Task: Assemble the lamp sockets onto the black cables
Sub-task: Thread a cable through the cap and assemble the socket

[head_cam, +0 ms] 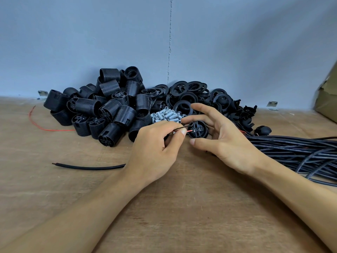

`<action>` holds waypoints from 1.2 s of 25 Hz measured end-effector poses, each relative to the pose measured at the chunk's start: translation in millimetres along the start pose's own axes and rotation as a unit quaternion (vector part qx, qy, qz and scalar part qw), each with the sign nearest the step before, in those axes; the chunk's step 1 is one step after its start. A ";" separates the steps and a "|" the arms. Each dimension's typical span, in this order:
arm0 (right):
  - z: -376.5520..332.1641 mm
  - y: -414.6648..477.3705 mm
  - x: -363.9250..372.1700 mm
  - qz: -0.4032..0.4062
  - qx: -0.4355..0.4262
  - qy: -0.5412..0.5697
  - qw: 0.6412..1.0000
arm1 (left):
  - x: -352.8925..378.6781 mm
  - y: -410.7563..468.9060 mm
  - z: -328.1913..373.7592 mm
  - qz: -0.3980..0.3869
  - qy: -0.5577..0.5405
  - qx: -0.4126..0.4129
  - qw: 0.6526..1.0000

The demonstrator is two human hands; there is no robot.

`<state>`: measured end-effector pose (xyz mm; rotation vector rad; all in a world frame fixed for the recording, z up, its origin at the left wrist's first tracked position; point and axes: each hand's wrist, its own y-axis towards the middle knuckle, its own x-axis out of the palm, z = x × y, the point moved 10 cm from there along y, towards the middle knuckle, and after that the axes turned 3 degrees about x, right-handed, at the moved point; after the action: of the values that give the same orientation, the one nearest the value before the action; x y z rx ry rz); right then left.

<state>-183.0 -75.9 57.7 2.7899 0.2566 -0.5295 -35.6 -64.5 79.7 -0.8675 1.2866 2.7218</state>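
**Step in hand:** wiring, by judgement.
- The socket (pixel 197 129) is cradled between the thumb and curled fingers of the right hand (pixel 224 143), low over the table (pixel 182 207).
- The wires (pixel 179 130), red and black, are pinched by the left hand (pixel 155 145), with their tips at the socket's terminals. Whether they are seated cannot be told.

**Next move, as judged:** the tips are to be pressed home, and fine aim is called for.

**Room:** bare board is left near the forearms. It is bounded by the pile (pixel 109 110) on the left, the cables (pixel 291 148) on the right and the wall (pixel 237 42) behind.
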 end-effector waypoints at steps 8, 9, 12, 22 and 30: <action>-1.9 -3.0 1.2 0.013 -0.006 -0.079 0.997 | 1.5 -0.2 -8.9 0.004 0.030 -0.031 0.999; -2.4 -3.6 1.7 0.016 -0.009 -0.093 0.995 | 1.6 -0.6 -10.3 0.005 0.034 -0.033 0.999; -3.0 -4.6 1.0 0.024 -0.012 -0.107 0.994 | 1.0 -1.2 -10.5 0.005 0.034 -0.029 0.999; -2.9 -5.2 2.5 0.016 -0.009 -0.128 0.992 | 1.0 -3.6 2.7 -0.001 0.075 0.027 0.997; -1.7 -4.9 5.2 0.008 -0.010 -0.126 0.992 | 0.7 -3.7 4.5 0.002 0.092 0.028 0.995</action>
<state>-178.8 -70.1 56.0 2.6667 0.1838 -0.8605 -37.4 -58.9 79.1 -1.1333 1.3871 2.6472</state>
